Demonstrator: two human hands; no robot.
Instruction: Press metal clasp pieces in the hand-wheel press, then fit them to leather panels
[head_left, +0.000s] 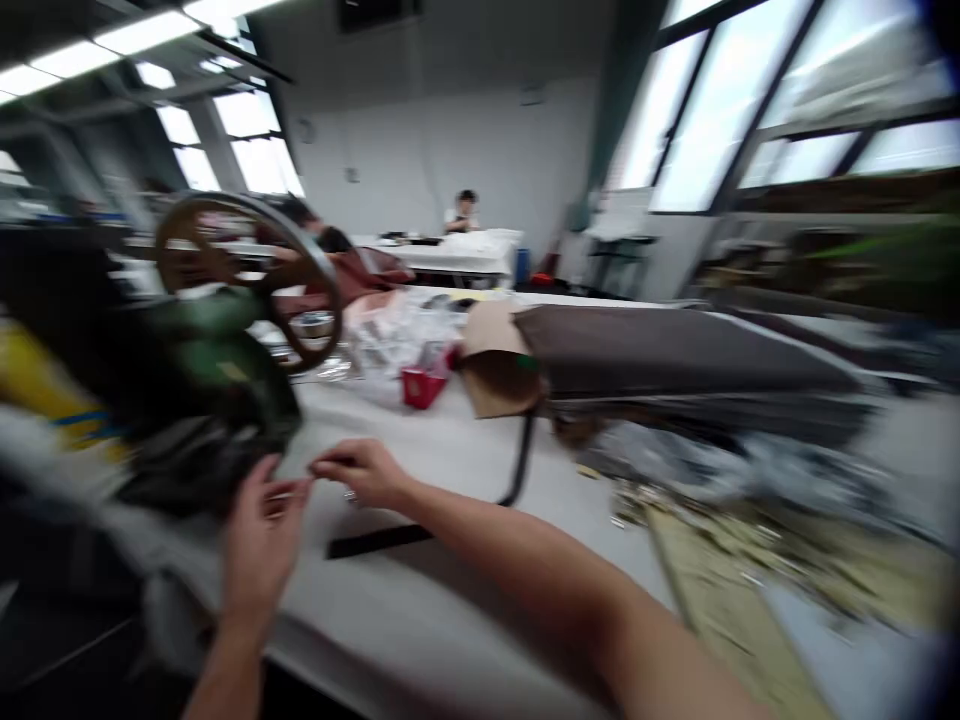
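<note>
My left hand (262,525) is raised in front of the green machine (225,345) with the large handwheel (330,275). Its fingers are bent and pinched together. Close by on the right, my right hand (367,472) has thumb and forefinger pinched, the tips almost meeting those of my left hand. Whatever lies between the fingertips is too small and blurred to name. Below my right forearm a black strip (379,541) rests on the white-covered table (337,610). Dark crumpled material (191,465) sits at the machine's base, just behind my left hand.
A red box (424,388) and clear plastic wrapping (397,335) lie behind my hands. To the right are a brown paper piece (499,375), a stack of dark grey sheets (682,350) and olive-yellow pieces (720,570). A person (465,212) sits at a far table.
</note>
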